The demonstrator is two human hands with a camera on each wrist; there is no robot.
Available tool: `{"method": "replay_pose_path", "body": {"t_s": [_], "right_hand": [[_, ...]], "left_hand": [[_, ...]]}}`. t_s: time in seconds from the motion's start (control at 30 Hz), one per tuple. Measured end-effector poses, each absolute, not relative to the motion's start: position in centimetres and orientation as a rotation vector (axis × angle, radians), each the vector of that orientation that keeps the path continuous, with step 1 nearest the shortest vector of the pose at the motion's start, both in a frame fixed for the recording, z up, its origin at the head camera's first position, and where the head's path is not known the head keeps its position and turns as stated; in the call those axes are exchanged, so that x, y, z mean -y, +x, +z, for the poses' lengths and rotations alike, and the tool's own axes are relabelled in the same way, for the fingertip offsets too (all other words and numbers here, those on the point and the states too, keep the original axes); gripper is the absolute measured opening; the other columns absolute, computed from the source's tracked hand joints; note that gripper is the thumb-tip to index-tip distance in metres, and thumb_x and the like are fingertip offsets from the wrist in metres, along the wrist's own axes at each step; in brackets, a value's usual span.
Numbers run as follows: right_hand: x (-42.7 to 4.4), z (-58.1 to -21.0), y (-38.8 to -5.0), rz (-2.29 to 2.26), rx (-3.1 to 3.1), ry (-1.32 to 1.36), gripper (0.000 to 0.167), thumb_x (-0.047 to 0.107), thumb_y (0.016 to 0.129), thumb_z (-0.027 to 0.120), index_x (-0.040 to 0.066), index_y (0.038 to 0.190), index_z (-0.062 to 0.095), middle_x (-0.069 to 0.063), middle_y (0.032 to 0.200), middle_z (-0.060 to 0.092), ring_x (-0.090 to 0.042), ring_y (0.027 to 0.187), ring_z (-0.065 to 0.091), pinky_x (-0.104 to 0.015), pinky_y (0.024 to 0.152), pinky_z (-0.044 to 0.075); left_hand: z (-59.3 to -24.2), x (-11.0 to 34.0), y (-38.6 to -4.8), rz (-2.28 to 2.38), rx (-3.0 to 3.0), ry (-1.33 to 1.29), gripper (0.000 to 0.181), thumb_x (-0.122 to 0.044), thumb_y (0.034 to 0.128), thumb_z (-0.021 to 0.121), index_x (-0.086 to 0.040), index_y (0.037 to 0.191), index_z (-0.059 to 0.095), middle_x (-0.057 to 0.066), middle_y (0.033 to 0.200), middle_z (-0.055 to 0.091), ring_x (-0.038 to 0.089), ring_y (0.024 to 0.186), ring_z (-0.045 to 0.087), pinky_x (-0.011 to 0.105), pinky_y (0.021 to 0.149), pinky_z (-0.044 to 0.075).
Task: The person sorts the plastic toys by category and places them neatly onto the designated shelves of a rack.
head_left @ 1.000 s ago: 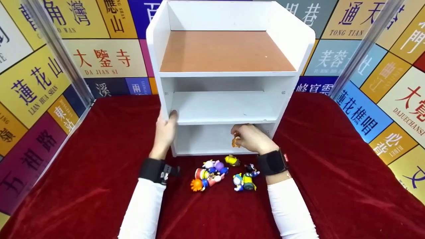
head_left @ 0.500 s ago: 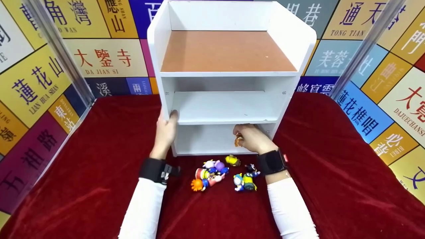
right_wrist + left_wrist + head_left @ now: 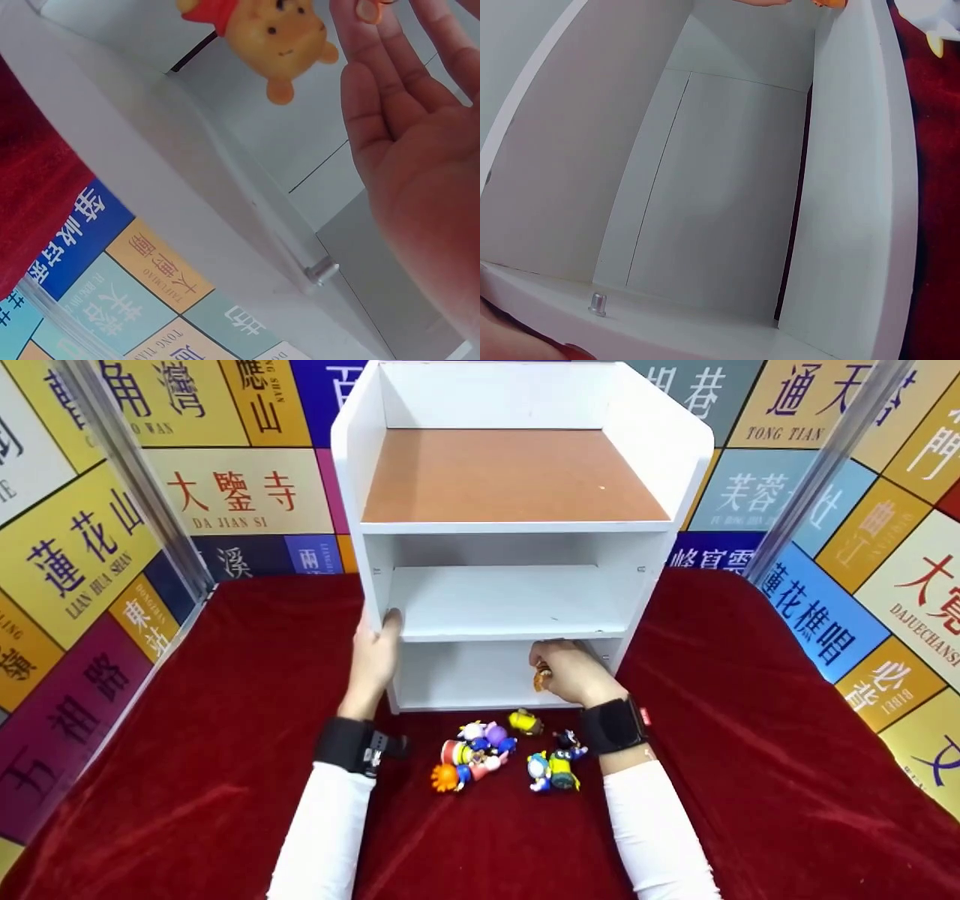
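My left hand (image 3: 373,660) grips the left side panel of a white shelf unit (image 3: 517,526), thumb on its front edge. Inside the bottom compartment, toward its right end, my right hand (image 3: 574,669) pinches a small orange-brown toy figure (image 3: 541,678); the fingers cover most of it. In the right wrist view a sliver of this orange figure (image 3: 369,10) shows at the fingertips. Beside that hand is a Winnie the Pooh figure (image 3: 279,41) in a red shirt, which the hand hides in the head view. At the left wrist view's top edge, a bit of orange (image 3: 829,3) appears.
On the red cloth (image 3: 465,847) before the unit lie several toy figures: a yellow one (image 3: 525,723), a cluster with an orange-headed one (image 3: 444,778) at left, and a group with a minion (image 3: 561,771) at right. Metal shelf pins (image 3: 322,271) stick out inside the panels.
My right hand has shifted slightly rightward inside the bottom compartment with the orange-brown toy figure. The left hand keeps its grip on the side panel.
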State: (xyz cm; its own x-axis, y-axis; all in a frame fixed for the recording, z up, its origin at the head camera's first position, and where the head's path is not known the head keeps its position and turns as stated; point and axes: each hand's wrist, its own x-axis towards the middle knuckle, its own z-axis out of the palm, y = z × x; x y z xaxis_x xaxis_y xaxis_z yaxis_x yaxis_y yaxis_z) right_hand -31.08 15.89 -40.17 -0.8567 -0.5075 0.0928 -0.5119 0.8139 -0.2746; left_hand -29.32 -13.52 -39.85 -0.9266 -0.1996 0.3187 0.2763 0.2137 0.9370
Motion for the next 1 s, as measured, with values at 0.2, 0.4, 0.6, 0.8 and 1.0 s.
{"method": "replay_pose_path", "body": {"t_s": [0.2,0.4,0.6,0.8,1.0], "right_hand": [[-15.85,-40.03,-31.11,0.438,3.000,0.825,0.024,-0.004,0.080,0.070,0.002,0.103,0.066,-0.015,0.100,0.069,-0.034,0.100,0.063,-0.046,0.091,0.052],[-15.86,-39.88,-30.96,0.429,3.009,0.813,0.023,-0.003,0.079,0.070,0.003,0.101,0.065,-0.014,0.098,0.069,-0.033,0.098,0.062,-0.045,0.089,0.052],[-15.84,-39.94,-30.88,0.421,3.028,0.785,0.023,-0.001,0.079,0.072,0.004,0.100,0.065,-0.013,0.098,0.069,-0.032,0.096,0.062,-0.045,0.088,0.052],[-15.78,-39.78,-30.80,0.367,3.033,0.767,0.024,0.000,0.077,0.074,0.006,0.099,0.066,-0.012,0.097,0.069,-0.032,0.094,0.062,-0.044,0.086,0.051],[-15.76,-39.78,-30.80,0.359,3.035,0.769,0.024,0.000,0.077,0.072,0.006,0.099,0.066,-0.012,0.096,0.070,-0.031,0.092,0.062,-0.042,0.083,0.051]], "left_hand": [[-39.85,13.54,-29.39,-1.759,2.131,-0.069,0.064,-0.021,0.1016,0.045,-0.010,0.161,0.022,0.015,0.163,0.031,0.031,0.151,0.031,0.047,0.125,0.026],[-39.84,13.49,-29.51,-1.742,2.136,-0.065,0.063,-0.019,0.1015,0.045,-0.008,0.160,0.025,0.018,0.161,0.035,0.032,0.149,0.035,0.049,0.124,0.028],[-39.92,13.55,-29.46,-1.738,2.145,-0.054,0.063,-0.021,0.1013,0.045,-0.009,0.160,0.025,0.018,0.161,0.034,0.034,0.149,0.035,0.051,0.124,0.028],[-39.88,13.51,-29.35,-1.746,2.136,-0.054,0.064,-0.021,0.1008,0.046,-0.009,0.160,0.025,0.017,0.161,0.034,0.032,0.148,0.036,0.050,0.123,0.029],[-40.02,13.55,-29.49,-1.744,2.132,-0.068,0.064,-0.020,0.1015,0.045,-0.007,0.160,0.023,0.017,0.162,0.033,0.031,0.150,0.033,0.047,0.125,0.027]]}}
